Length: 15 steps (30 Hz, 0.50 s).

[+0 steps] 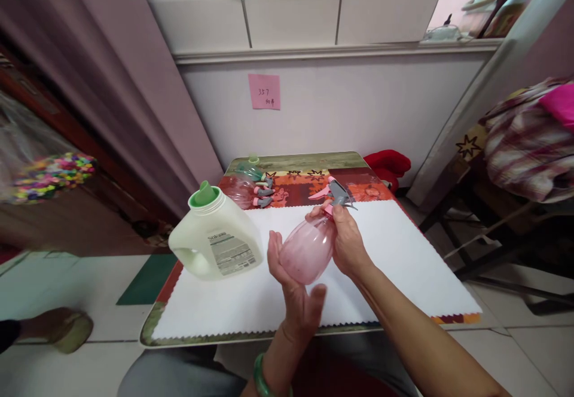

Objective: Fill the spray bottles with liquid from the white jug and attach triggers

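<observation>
Cradling tilted pink spray bottle [308,250], both hands [351,243]

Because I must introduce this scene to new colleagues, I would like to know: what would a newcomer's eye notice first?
Most likely the pink spray bottle near the middle, its round body resting against the left hand and its neck held by the right hand. Next, probably the big white plastic jug with a green spout, to the bottle's left. On the pale wall behind, the pink paper note marked 357 also stands out.
</observation>
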Tool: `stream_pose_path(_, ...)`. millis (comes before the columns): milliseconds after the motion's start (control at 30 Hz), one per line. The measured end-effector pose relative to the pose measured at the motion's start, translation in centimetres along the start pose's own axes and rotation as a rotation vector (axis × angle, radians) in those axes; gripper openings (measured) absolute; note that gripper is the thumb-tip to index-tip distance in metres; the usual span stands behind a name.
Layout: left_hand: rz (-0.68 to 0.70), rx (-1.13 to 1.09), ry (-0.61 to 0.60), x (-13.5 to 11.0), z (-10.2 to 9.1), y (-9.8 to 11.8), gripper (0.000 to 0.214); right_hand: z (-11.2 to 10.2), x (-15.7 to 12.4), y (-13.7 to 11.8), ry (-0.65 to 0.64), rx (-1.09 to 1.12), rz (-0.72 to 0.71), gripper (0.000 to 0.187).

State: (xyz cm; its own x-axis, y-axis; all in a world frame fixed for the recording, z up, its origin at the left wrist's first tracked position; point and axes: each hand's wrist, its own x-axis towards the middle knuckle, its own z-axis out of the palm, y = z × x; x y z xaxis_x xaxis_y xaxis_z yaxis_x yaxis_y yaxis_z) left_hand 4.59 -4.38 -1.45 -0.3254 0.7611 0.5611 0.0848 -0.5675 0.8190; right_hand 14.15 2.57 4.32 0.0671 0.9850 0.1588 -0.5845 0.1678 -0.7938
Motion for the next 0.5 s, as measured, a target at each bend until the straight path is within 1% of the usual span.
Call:
stream_pose_path(67, -0.327, -0.319, 0.125, 0.1, 0.7, 1.5, 0.083, 0.2, 0.0, -0.4, -0.027, -0.005, -0.034, 0.034)
stream_pose_path(133, -0.601, -0.533, 0.242, 0.8, 1.3, 2.8, 0.077, 0.3, 0.0, -0.7, -0.048, 0.004, -0.062, 0.034)
stream_pose_path(200, -0.772, -0.64, 0.298, 1.9, 1.5, 3.9, 0.075, 0.3, 0.0, -0.8, -0.081, 0.009, -0.077, 0.033)
stream_pose_path(233, -0.83, -0.669, 0.295, 2.4, 1.3, 4.2, 0.074, 0.2, -0.1, -0.8, -0.099, 0.005, -0.084, 0.033)
stream_pose_path(267, -0.888, -0.685, 0.258, 2.9, 1.0, 4.4, 0.071, 0.1, -0.1, -0.8, -0.115, -0.002, -0.093, 0.033)
stream_pose_path(300, -0.956, -0.687, 0.178, 3.3, 0.6, 4.5, 0.07, -0.1, -0.2, -0.8, -0.127, -0.009, -0.106, 0.033)
stream_pose_path(333, -1.038, -0.673, 0.055, 3.6, 0.1, 4.4, 0.071, -0.2, -0.2, -0.8, -0.135, -0.015, -0.119, 0.033)
stream_pose_path(367, -1.128, -0.637, -0.09, 3.8, -0.3, 4.3, 0.077, -0.4, -0.2, -0.9, -0.141, -0.02, -0.127, 0.033)
stream_pose_path(400, -1.21, -0.584, -0.233, 4.0, -0.8, 4.0, 0.086, -0.6, -0.2, -0.9, -0.147, -0.024, -0.128, 0.033)
stream_pose_path(433, -1.262, -0.53, -0.343, 4.0, -1.1, 3.8, 0.094, -0.7, -0.1, -1.0, -0.157, -0.027, -0.122, 0.034)
stream_pose_path(467, -1.274, -0.487, -0.402, 3.9, -1.3, 3.6, 0.098, -0.9, -0.1, -1.1, -0.165, -0.03, -0.111, 0.034)
stream_pose_path(500, -1.243, -0.456, -0.402, 3.8, -1.4, 3.4, 0.098, -0.9, -0.1, -1.3, -0.17, -0.033, -0.098, 0.035)
